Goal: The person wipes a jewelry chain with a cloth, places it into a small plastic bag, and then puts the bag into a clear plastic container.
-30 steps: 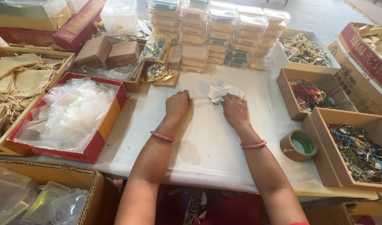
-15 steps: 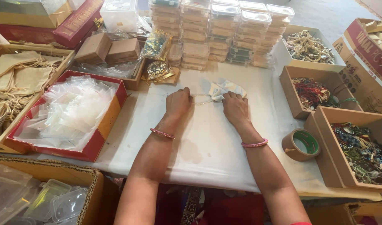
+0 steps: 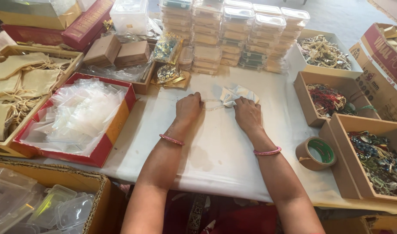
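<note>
White cloth (image 3: 238,94) before stacked boxes (image 3: 233,34)

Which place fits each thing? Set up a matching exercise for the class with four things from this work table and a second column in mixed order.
Things:
1. tape roll
2. clear bags
3. white cloth
4. clear lidded boxes

Places:
a. stacked at the table's far edge
b. in the red tray
c. at the right hand's fingertips
d. beside the right forearm

Pairs: 1-d, 2-b, 3-c, 4-a
</note>
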